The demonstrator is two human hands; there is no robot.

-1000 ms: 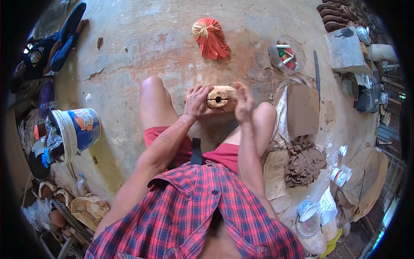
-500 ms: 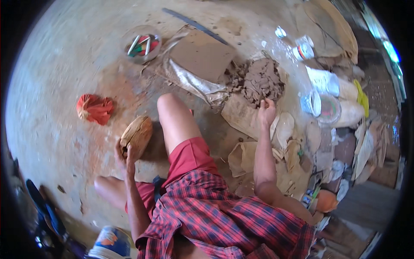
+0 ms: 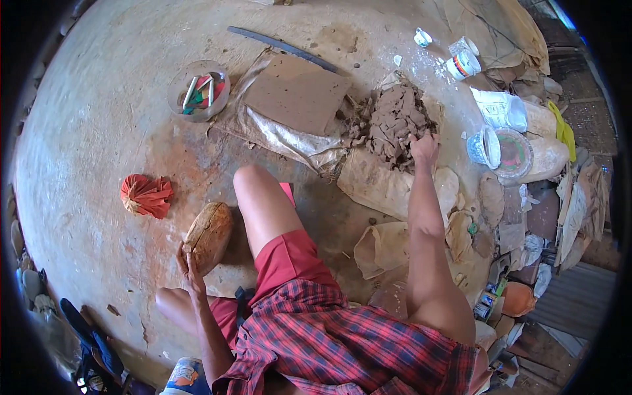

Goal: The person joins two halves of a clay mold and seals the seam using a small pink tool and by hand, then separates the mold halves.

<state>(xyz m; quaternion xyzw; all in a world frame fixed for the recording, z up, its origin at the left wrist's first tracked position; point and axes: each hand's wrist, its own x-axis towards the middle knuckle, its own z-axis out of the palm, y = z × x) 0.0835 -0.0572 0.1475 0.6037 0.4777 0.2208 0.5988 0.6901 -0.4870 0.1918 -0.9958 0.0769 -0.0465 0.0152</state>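
Reaching far forward and to your right, your right hand (image 3: 424, 146) rests with its fingers curled down onto the near edge of a heap of grey-brown clay (image 3: 395, 122); whether they have pinched off a lump cannot be told from this view. The heap sits on a pale sack (image 3: 378, 187) spread on the concrete floor (image 3: 99, 131), straight ahead of your right shoulder, with your arm stretched almost to full length to meet it. Your left hand (image 3: 189, 263) is well apart from all this — low and to your left, fingers spread and cupped around the near end of a rounded, tan clay form (image 3: 209, 236). That form lies on the floor just beside your bent left knee (image 3: 253, 181), its long axis running away from you and tilted slightly to the right. So the clay is the right hand's to take and the form the left's to steady, with your raised knee between the two. A flat brown board (image 3: 296, 92) lies on sacking just left of the heap, and a clear round tub of coloured sticks (image 3: 199, 91) stands further left. A red cloth bundle (image 3: 146, 195) sits on bare floor left of the form — open floor spreads around it. To the right of the heap, cups, bags and a round tin crowd close, leaving little room on that side.
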